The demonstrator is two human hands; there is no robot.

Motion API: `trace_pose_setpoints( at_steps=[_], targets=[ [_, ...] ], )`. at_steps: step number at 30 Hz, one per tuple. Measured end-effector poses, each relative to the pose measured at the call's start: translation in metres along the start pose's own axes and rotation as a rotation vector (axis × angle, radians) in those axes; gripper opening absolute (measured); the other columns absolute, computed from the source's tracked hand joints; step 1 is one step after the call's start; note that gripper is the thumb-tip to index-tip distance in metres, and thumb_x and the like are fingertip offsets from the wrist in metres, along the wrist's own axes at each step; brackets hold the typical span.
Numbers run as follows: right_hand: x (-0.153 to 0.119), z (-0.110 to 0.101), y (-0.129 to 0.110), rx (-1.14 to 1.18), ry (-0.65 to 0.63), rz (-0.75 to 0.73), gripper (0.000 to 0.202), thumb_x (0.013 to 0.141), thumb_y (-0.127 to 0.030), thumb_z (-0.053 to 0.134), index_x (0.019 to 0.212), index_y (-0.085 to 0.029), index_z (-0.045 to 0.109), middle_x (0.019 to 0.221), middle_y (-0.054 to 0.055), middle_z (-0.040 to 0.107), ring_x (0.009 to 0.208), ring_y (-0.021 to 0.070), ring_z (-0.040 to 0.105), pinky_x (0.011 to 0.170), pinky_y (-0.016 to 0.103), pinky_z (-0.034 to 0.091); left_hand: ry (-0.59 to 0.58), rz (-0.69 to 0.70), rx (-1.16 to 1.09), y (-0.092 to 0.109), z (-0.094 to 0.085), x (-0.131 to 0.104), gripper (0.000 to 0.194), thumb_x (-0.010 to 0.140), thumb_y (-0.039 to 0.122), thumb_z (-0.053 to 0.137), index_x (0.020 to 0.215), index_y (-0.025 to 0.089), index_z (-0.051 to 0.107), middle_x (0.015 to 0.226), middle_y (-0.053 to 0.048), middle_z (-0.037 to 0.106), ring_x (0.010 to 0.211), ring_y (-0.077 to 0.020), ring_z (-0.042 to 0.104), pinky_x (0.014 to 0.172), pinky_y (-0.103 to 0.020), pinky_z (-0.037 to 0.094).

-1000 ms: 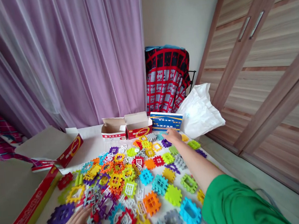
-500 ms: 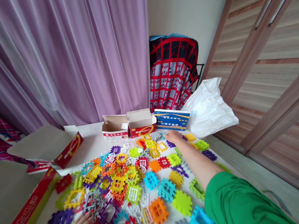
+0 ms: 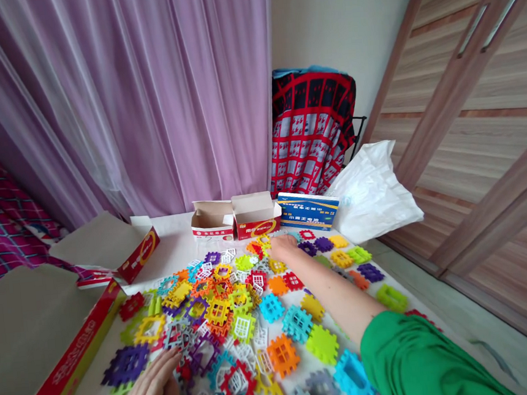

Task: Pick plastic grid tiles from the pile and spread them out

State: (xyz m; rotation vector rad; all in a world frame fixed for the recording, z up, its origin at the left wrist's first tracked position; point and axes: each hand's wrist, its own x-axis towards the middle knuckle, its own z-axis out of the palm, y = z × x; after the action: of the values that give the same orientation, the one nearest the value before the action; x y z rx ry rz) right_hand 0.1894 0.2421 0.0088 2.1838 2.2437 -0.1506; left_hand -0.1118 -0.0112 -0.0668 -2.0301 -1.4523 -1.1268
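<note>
A spread of colourful plastic building blocks (image 3: 218, 310), with toothed edges and square or window-like holes, covers the white table. My left hand (image 3: 152, 388) rests at the near left edge of the pile, its fingers stretched out beside a purple block (image 3: 125, 364). My right hand (image 3: 283, 245) reaches to the far side, over the blocks in front of a small red box (image 3: 259, 227). Its fingers point down and away, mostly hidden by the back of the hand, so any piece under them is out of sight. Near it lie a yellow block (image 3: 277, 266) and an orange one (image 3: 278, 285).
An open white-and-red box (image 3: 214, 234) and a blue box (image 3: 308, 214) line the back. Larger open cartons (image 3: 139, 257) stand at left. A white plastic bag (image 3: 374, 194) sits at back right, before a wooden wardrobe (image 3: 472, 111). A purple curtain (image 3: 180, 94) hangs behind.
My right hand has moved left along the far edge, from before the blue box to before the red box. The view has shifted slightly left. My left hand stays by the pile.
</note>
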Motion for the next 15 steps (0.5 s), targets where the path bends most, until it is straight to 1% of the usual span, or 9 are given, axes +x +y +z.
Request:
trace_pose_setpoints(
  at_steps=[2, 4, 7, 9, 10, 12, 15],
  targets=[
    [-0.001, 0.006, -0.013, -0.016, -0.047, -0.001, 0.031, 0.084, -0.028, 0.062, 0.111, -0.018, 0.074, 0.113, 0.016, 0.073, 0.109, 0.0305, 0.066, 0.086, 0.035, 0.049, 0.019, -0.008, 0.001, 0.002, 0.001, 0.000, 0.023, 0.090, 0.020, 0.049, 0.110, 0.024, 0.061, 0.100, -0.006, 0.075, 0.090, -0.0204, 0.073, 0.079, -0.031, 0.058],
    [-0.003, 0.009, -0.021, -0.017, -0.077, -0.021, 0.033, 0.085, -0.025, 0.060, 0.114, -0.018, 0.072, 0.119, 0.014, 0.071, 0.111, 0.0294, 0.066, 0.087, 0.034, 0.049, 0.048, -0.011, 0.001, 0.004, 0.001, 0.001, 0.022, 0.091, 0.021, 0.048, 0.108, 0.023, 0.062, 0.099, -0.006, 0.075, 0.089, -0.0198, 0.073, 0.079, -0.030, 0.058],
    [-0.001, 0.010, -0.023, 0.005, -0.098, -0.083, 0.032, 0.089, -0.028, 0.053, 0.114, -0.025, 0.072, 0.122, 0.007, 0.071, 0.111, 0.0246, 0.066, 0.087, 0.030, 0.050, 0.061, -0.016, -0.002, 0.005, 0.001, 0.002, 0.021, 0.091, 0.022, 0.048, 0.107, 0.023, 0.062, 0.098, -0.006, 0.075, 0.089, -0.0192, 0.073, 0.079, -0.029, 0.057],
    [0.004, 0.008, -0.020, 0.021, -0.086, -0.104, 0.034, 0.092, -0.027, 0.049, 0.117, -0.028, 0.071, 0.123, 0.004, 0.070, 0.112, 0.0224, 0.066, 0.088, 0.029, 0.049, 0.057, -0.021, -0.009, 0.006, 0.000, 0.003, 0.021, 0.091, 0.022, 0.048, 0.108, 0.023, 0.062, 0.099, -0.006, 0.075, 0.091, -0.0189, 0.072, 0.079, -0.028, 0.057],
    [0.007, 0.007, -0.019, 0.026, -0.078, -0.101, 0.036, 0.092, -0.025, 0.048, 0.120, -0.028, 0.069, 0.124, 0.005, 0.070, 0.112, 0.0226, 0.065, 0.089, 0.029, 0.049, 0.057, -0.024, -0.009, 0.005, 0.000, 0.002, 0.022, 0.091, 0.022, 0.049, 0.108, 0.023, 0.062, 0.100, -0.006, 0.075, 0.091, -0.0188, 0.072, 0.079, -0.028, 0.057],
    [0.015, 0.008, -0.018, 0.027, -0.073, -0.084, 0.039, 0.089, -0.020, 0.052, 0.124, -0.023, 0.067, 0.124, 0.010, 0.069, 0.114, 0.0257, 0.064, 0.090, 0.031, 0.049, 0.056, -0.025, -0.004, 0.005, 0.000, 0.001, 0.022, 0.091, 0.021, 0.048, 0.108, 0.023, 0.062, 0.101, -0.006, 0.075, 0.092, -0.0189, 0.072, 0.079, -0.028, 0.057],
    [0.025, 0.015, -0.023, 0.031, -0.089, -0.084, 0.042, 0.082, -0.015, 0.060, 0.124, -0.015, 0.068, 0.124, 0.017, 0.068, 0.116, 0.0304, 0.064, 0.091, 0.034, 0.050, 0.045, -0.019, 0.006, 0.004, 0.001, -0.001, 0.021, 0.091, 0.020, 0.049, 0.108, 0.022, 0.062, 0.101, -0.006, 0.075, 0.093, -0.0193, 0.072, 0.080, -0.029, 0.057]
  ],
)
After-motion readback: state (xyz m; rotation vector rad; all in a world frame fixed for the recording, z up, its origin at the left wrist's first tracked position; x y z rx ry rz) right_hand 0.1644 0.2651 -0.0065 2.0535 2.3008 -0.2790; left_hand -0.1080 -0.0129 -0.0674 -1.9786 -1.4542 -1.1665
